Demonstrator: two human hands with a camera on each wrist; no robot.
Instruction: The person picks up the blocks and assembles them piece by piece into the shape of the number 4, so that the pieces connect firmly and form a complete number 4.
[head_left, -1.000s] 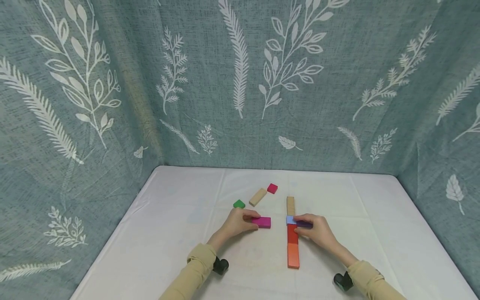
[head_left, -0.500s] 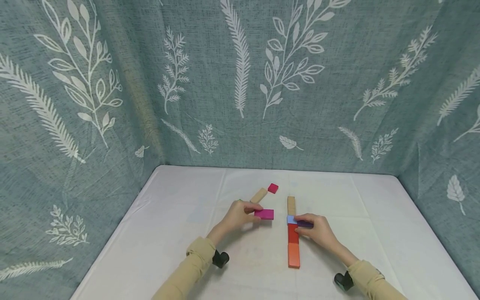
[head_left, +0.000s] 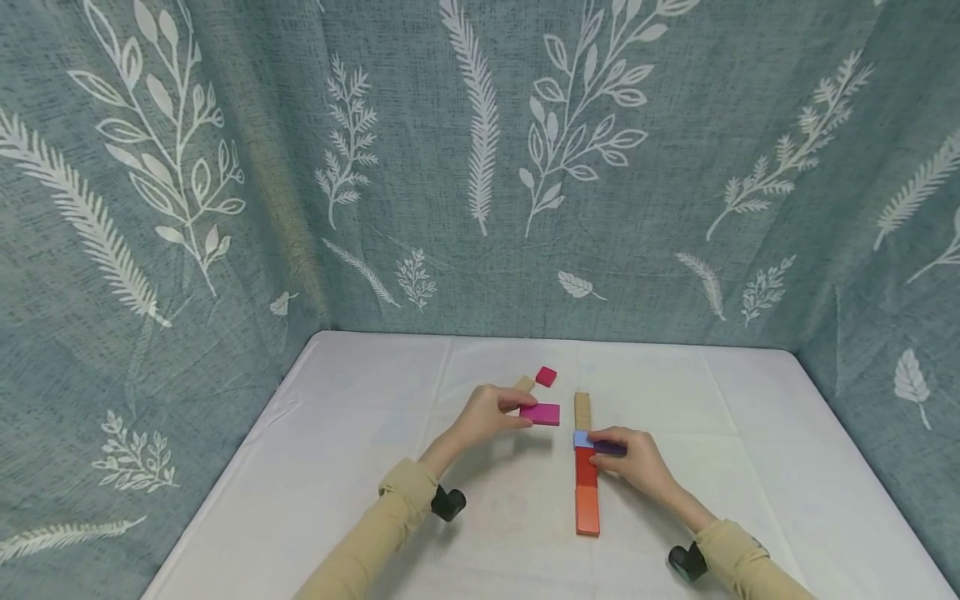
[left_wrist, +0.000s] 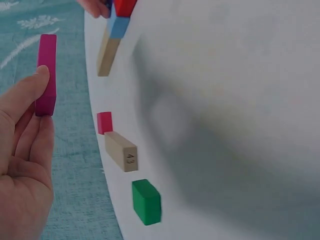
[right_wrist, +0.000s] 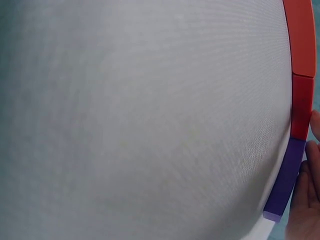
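Note:
A magenta rectangular block [head_left: 543, 414] is pinched between the thumb and fingers of my left hand [head_left: 482, 415], raised over the table left of a row of blocks. From far to near, that row has a plain wooden block [head_left: 582, 410], a light blue block [head_left: 582, 440], a red block [head_left: 587, 468] and an orange block [head_left: 588, 512]. A purple block [right_wrist: 285, 180] juts out sideways from the row's right side. My right hand [head_left: 641, 461] holds it, thumb by the red block and fingertips by the light blue one; its outer end is hidden in the head view.
Beyond my left hand lie a small crimson block [head_left: 547, 377], a wooden block marked 43 [left_wrist: 121, 151] and a green block [left_wrist: 146, 202], which is hidden in the head view. A white cloth [head_left: 360, 400] covers the table, and a patterned teal curtain [head_left: 420, 167] hangs around it.
My left hand has lifted the magenta block and carried it away from me and to the right, covering the green block and part of the wooden one. My right hand stays in place.

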